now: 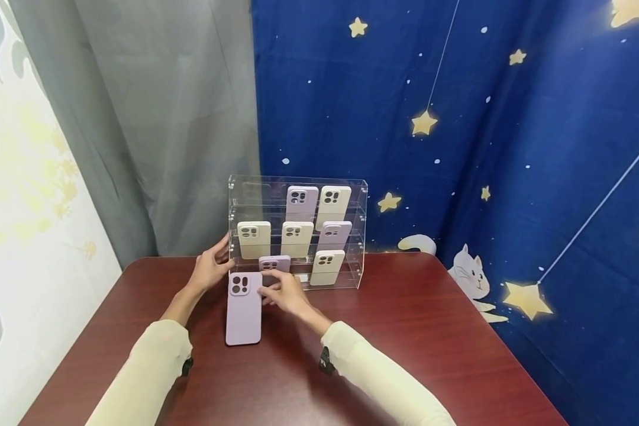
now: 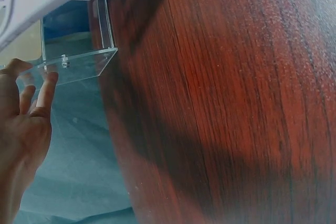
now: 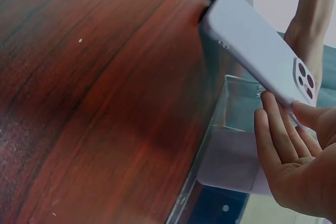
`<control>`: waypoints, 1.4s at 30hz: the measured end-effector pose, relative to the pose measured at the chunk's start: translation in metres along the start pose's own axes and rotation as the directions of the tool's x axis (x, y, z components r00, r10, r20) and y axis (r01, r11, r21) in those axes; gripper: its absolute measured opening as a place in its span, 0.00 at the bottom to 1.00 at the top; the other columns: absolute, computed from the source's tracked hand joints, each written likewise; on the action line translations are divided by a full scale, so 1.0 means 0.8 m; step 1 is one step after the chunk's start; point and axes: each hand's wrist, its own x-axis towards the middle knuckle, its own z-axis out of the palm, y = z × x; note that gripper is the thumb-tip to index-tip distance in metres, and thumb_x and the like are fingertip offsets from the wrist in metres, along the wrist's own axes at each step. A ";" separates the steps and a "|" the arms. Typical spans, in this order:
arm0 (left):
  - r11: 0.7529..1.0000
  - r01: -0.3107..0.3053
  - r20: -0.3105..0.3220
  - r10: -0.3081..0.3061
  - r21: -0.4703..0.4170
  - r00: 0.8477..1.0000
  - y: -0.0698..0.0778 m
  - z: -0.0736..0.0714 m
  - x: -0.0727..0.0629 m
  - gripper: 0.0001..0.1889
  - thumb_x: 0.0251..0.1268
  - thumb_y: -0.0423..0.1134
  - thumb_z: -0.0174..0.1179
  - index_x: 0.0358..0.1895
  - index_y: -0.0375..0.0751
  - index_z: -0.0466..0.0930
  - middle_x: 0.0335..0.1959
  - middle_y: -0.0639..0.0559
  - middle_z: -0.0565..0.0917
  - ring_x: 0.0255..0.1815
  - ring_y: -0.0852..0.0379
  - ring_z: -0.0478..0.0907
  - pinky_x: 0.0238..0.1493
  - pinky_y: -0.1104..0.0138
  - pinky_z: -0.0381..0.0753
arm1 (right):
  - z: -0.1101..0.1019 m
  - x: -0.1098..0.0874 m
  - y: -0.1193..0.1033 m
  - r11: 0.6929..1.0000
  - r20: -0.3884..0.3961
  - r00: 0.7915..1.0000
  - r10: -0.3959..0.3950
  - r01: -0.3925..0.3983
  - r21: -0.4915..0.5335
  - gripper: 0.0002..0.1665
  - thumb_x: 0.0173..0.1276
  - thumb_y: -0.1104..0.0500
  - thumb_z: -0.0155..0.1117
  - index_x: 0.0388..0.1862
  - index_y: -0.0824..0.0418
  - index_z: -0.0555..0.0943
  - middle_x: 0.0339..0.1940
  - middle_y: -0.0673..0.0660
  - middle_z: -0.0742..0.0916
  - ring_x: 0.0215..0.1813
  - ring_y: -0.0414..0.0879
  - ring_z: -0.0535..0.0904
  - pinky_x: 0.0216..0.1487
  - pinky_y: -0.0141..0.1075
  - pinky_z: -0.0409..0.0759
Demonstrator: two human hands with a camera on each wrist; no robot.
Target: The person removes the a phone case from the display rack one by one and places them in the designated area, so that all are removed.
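Observation:
My right hand (image 1: pixel 284 291) pinches a lilac phone case (image 1: pixel 244 319) near its upper side edge. The case stands upright before the lower left corner of a transparent acrylic display stand (image 1: pixel 361 260), its camera cutouts at the top. In the right wrist view, the thumb lies over the case (image 3: pixel 257 40) and the other fingers sit beneath it. My left hand (image 1: pixel 207 272) rests against the left side of the stand. Its fingers are spread along the side panel (image 2: pixel 79 69) in the left wrist view.
Cream cases (image 1: pixel 327 269) and lilac cases (image 1: pixel 302 204) lean on the stand's tiers, one lilac case (image 1: pixel 274 261) low behind the held one. The stand is on a reddish-brown table (image 1: pixel 415 331). A grey curtain (image 1: pixel 176 118) and a blue star-patterned curtain (image 1: pixel 341 118) hang behind.

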 end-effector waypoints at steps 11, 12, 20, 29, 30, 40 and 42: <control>1.000 0.029 0.003 -0.029 0.013 1.000 0.001 0.000 0.000 0.44 0.67 0.22 0.63 0.83 0.47 0.57 0.70 0.32 0.73 0.65 0.34 0.78 0.61 0.52 0.80 | 0.008 0.012 0.019 0.992 0.025 0.994 0.102 -0.103 0.065 0.27 0.70 0.66 0.71 0.68 0.67 0.80 0.35 0.70 0.90 0.34 0.65 0.90 0.37 0.51 0.90; 0.999 0.033 0.004 -0.033 0.016 0.999 0.002 0.000 0.001 0.44 0.67 0.22 0.63 0.83 0.48 0.56 0.70 0.32 0.74 0.65 0.34 0.78 0.62 0.52 0.79 | 0.009 0.014 0.019 0.992 0.023 0.994 0.107 -0.109 0.068 0.27 0.70 0.66 0.71 0.67 0.67 0.80 0.34 0.69 0.91 0.34 0.65 0.90 0.37 0.51 0.90; 0.998 0.051 0.002 -0.051 0.026 0.999 0.007 -0.002 0.008 0.43 0.68 0.23 0.63 0.84 0.49 0.56 0.69 0.32 0.75 0.65 0.34 0.78 0.64 0.50 0.79 | 0.012 0.025 0.025 0.987 0.018 0.991 0.130 -0.131 0.088 0.26 0.70 0.67 0.71 0.66 0.68 0.80 0.33 0.68 0.91 0.31 0.61 0.90 0.34 0.46 0.91; 0.996 0.084 0.019 -0.084 0.031 0.996 0.004 0.000 0.000 0.44 0.69 0.24 0.62 0.84 0.52 0.55 0.69 0.33 0.75 0.66 0.35 0.77 0.64 0.50 0.79 | 0.028 0.019 0.034 0.968 0.026 0.982 0.185 -0.187 0.165 0.24 0.70 0.67 0.71 0.64 0.68 0.81 0.33 0.68 0.91 0.32 0.63 0.90 0.34 0.45 0.91; 0.996 0.087 0.020 -0.087 0.031 0.996 0.003 0.001 0.000 0.44 0.70 0.24 0.63 0.84 0.52 0.55 0.69 0.33 0.75 0.66 0.35 0.78 0.63 0.50 0.79 | 0.030 0.018 0.034 0.966 0.025 0.981 0.194 -0.195 0.169 0.24 0.70 0.68 0.71 0.64 0.68 0.82 0.32 0.68 0.91 0.32 0.64 0.90 0.34 0.45 0.91; 0.998 0.062 0.012 -0.062 0.020 0.998 0.001 -0.001 0.002 0.43 0.69 0.24 0.62 0.84 0.49 0.55 0.69 0.31 0.74 0.65 0.34 0.78 0.63 0.50 0.79 | 0.041 0.020 0.037 0.968 -0.003 0.974 0.229 -0.227 0.105 0.21 0.68 0.69 0.72 0.60 0.69 0.84 0.30 0.67 0.91 0.29 0.60 0.90 0.29 0.39 0.90; 0.998 0.061 0.014 -0.062 0.025 0.998 0.002 -0.001 0.003 0.43 0.69 0.24 0.62 0.84 0.49 0.55 0.68 0.31 0.74 0.65 0.33 0.78 0.63 0.50 0.79 | 0.041 0.021 0.039 0.968 -0.006 0.973 0.232 -0.230 0.094 0.21 0.68 0.69 0.72 0.60 0.69 0.84 0.29 0.67 0.91 0.28 0.59 0.90 0.28 0.38 0.90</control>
